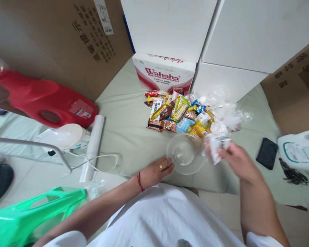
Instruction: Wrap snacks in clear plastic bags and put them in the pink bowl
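Note:
A clear glass bowl point(185, 153) stands on the pale green cloth point(126, 127) in front of me. My left hand point(156, 171), with a ring and a red wrist string, rests on the cloth against the bowl's near left rim, fingers curled. My right hand point(235, 158) is raised just right of the bowl, fingers pinched on a blurred white-labelled packet in clear wrap point(217, 145). Behind the bowl lies a pile of several wrapped snacks point(179, 113), with crumpled clear plastic bags point(228, 113) to its right.
A Wahaha carton point(164, 73), white boxes point(234, 41) and brown cardboard boxes point(67, 37) ring the cloth. A red jug point(46, 101), a white bowl point(68, 134), a plastic roll point(92, 147) and a green bag point(33, 214) are on the left. A black pouch point(267, 153) and a white jug point(300, 149) lie right.

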Tool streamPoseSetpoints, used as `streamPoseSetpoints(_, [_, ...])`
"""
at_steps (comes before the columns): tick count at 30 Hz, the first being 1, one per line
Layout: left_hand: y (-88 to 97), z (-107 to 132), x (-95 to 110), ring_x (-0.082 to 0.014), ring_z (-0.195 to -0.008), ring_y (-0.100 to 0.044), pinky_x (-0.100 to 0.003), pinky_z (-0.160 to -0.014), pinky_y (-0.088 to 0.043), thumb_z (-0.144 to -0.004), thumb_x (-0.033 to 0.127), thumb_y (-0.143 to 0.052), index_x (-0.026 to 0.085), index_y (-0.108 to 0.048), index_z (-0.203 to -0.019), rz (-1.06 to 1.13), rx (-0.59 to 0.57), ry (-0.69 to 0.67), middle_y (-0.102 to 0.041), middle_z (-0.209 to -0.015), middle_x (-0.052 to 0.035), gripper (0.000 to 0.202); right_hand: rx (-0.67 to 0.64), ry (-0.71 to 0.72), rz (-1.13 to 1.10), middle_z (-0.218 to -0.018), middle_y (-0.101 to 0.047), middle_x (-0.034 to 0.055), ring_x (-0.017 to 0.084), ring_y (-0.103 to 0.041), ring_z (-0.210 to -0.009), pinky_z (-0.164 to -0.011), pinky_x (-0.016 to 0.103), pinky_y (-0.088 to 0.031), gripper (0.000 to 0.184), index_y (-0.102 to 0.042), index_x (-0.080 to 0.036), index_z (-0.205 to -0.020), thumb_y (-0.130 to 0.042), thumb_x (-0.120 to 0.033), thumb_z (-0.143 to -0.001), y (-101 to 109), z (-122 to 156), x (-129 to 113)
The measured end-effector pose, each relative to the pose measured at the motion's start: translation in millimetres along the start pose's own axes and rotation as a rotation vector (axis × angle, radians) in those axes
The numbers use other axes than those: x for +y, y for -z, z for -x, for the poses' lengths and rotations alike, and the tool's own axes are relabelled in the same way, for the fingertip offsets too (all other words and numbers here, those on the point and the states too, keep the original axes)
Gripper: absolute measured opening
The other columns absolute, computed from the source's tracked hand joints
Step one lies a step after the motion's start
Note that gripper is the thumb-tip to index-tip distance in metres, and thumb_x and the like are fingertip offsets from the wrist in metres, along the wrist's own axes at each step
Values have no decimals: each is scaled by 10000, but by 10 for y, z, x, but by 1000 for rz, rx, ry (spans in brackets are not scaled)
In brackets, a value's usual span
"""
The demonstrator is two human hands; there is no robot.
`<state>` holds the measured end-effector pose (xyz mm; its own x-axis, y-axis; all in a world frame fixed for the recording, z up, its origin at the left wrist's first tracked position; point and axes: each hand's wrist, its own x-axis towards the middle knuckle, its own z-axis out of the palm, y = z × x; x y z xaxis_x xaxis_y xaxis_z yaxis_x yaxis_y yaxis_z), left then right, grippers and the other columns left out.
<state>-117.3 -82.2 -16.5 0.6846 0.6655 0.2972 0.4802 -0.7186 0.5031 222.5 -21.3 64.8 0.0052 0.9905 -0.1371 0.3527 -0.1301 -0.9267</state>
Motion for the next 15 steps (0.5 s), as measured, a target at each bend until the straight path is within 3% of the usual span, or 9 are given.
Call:
streamPoseSetpoints(1, [-9, -3, 11, -214, -1009, -686, -326, -900, -582, -1033, 154, -366, 216, -638, -1262, -8, 11, 2, -703, -1225, -136, 361, -271, 72, 114, -964, -749, 76, 235, -679, -855, -802, 383, -579, 327, -720, -200, -969, -675, -508, -869, -261, -11, -66])
streamPoseSetpoints(3, [-30, 5, 39, -213, -1016, -695, -319, -893, -588, -1033, 158, -382, 230, -635, -1277, -36, 30, 19, -708, -1223, -125, 359, -540, 165, 412, -981, -735, 109, 247, -670, -898, -875, 403, -554, 227, -698, -165, -978, -606, -368, -934, -776, -70, -112])
streamPoseSetpoints(5, [-46, 31, 77, -206, -1012, -703, -317, -881, -600, -1028, 167, -409, 246, -617, -1313, -45, 73, 48, -695, -1258, -127, 362, -548, 149, 687, -1089, -710, 192, 300, -657, -1023, -965, 463, -515, 249, -668, -95, -1104, -584, -257, -934, -1169, -124, -89])
streamPoseSetpoints(7, [-49, 71, 115, -200, -1000, -706, -319, -842, -616, -1010, 172, -459, 260, -577, -1369, -38, 160, 73, -647, -1344, -151, 389, -454, 201, 793, -1267, -641, 269, 360, -590, -1204, -1068, 535, -442, 409, -598, -44, -1278, -602, -241, -920, -1311, -131, -55])
streamPoseSetpoints(9, [-33, 111, 142, -208, -1003, -701, -333, -800, -627, -984, 178, -514, 274, -546, -1397, -34, 277, 123, -596, -1402, -173, 426, -323, 327, 714, -1385, -595, 240, 353, -536, -1301, -1120, 535, -403, 488, -557, -96, -1383, -593, -299, -941, -1132, -117, -25])
streamPoseSetpoints(11, [-1, 134, 144, -226, -1025, -690, -351, -782, -628, -972, 189, -540, 272, -559, -1360, -28, 385, 239, -611, -1345, -168, 398, -67, 370, 585, -1331, -652, 141, 297, -586, -1242, -1076, 467, -452, 402, -603, -199, -1355, -506, -353, -997, -658, -160, 30])
streamPoseSetpoints(13, [38, 131, 117, -222, -1003, -685, -349, -780, -619, -988, 203, -520, 247, -610, -1244, 1, 456, 410, -656, -1193, -135, 275, 393, 217, 541, -1163, -703, 104, 263, -642, -1106, -987, 404, -484, 361, -654, -209, -1260, -418, -351, -1027, -25, -328, 148])
streamPoseSetpoints(14, [58, 121, 95, -209, -964, -685, -338, -770, -611, -1001, 213, -501, 233, -634, -1166, 25, 477, 497, -668, -1111, -113, 213, 612, 82, 570, -1130, -699, 132, 274, -640, -1088, -967, 405, -477, 360, -664, -170, -1223, -423, -336, -1013, 289, -462, 231])
streamPoseSetpoints(15, [76, 106, 71, -195, -917, -684, -324, -755, -601, -1013, 226, -483, 223, -649, -1089, 51, 490, 571, -671, -1039, -91, 182, 745, -61, 596, -1114, -691, 172, 296, -630, -1106, -971, 420, -460, 348, -679, -128, -1167, -441, -312, -992, 569, -620, 324])
